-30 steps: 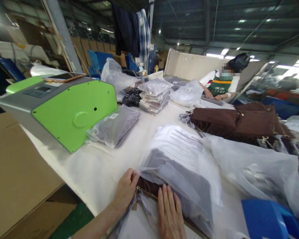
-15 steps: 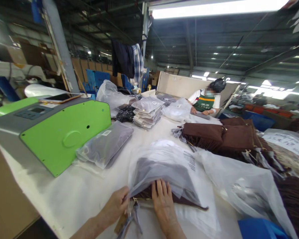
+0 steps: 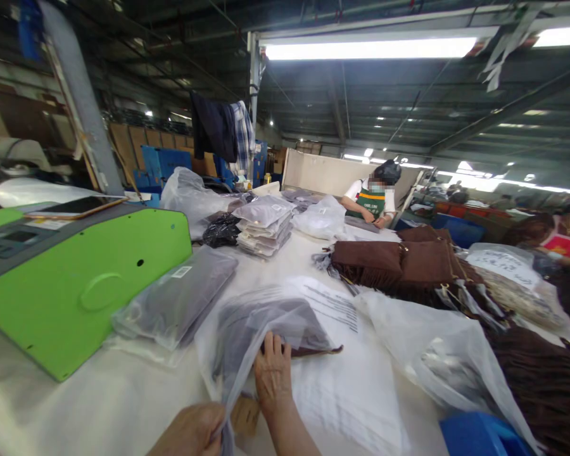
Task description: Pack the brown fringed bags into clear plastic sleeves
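A frosted plastic bag (image 3: 240,320) lies in front of me, with a brown handbag (image 3: 313,350) mostly inside it; only its edge and pointed corner show at the bag's mouth. My left hand (image 3: 199,427), closed in a pinch, grips the near edge of the plastic and holds it taut. At the mouth, the curled fingers of my right hand (image 3: 274,373) are on the handbag's edge, their tips partly hidden by the plastic. A small brown cardboard tag (image 3: 245,415) shows between my hands. Under the bag lies a printed white sheet (image 3: 342,392).
On the left stands a green and grey machine (image 3: 123,272) beside a packed bag (image 3: 185,297). Stacked packed bags (image 3: 263,221) lie farther back. Brown fringed handbags (image 3: 422,259) and an open plastic sack (image 3: 437,335) fill the right. A co-worker (image 3: 373,196) works across the table.
My left hand has drawn the plastic edge toward me and downward. The handbag sits deeper in the bag, with less brown showing. My right hand remains at the mouth, and the view has turned right.
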`<control>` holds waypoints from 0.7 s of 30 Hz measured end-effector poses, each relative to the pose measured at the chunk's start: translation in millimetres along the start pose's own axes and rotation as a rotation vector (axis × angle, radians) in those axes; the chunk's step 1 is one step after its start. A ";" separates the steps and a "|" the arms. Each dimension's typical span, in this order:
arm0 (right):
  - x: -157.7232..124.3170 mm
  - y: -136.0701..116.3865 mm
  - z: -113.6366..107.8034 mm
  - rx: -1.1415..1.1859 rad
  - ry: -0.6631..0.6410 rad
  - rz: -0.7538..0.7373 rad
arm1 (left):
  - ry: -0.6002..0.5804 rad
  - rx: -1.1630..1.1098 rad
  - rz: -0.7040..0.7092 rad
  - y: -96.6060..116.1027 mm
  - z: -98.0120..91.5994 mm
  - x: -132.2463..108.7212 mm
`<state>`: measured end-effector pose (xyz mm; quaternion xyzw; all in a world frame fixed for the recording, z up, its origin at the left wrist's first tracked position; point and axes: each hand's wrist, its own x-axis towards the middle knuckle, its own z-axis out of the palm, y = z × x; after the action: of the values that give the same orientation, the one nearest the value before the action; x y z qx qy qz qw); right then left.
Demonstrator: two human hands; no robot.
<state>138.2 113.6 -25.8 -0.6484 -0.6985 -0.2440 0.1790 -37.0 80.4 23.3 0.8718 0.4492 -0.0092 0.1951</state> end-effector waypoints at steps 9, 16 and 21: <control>-38.5 67.6 -41.7 0.273 0.112 0.135 | 0.257 0.007 0.283 9.9 6.3 -12.9; -39.7 125.8 -8.9 0.244 0.067 0.591 | 0.424 0.495 0.524 58.8 45.2 72.9; -51.7 147.9 -7.9 0.410 -0.079 0.677 | 0.545 0.591 0.665 55.0 52.4 103.6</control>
<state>289.5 72.7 -32.6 -0.8018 -0.4859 -0.0017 0.3479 76.5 114.3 -26.7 0.9559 0.1608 0.1542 -0.1912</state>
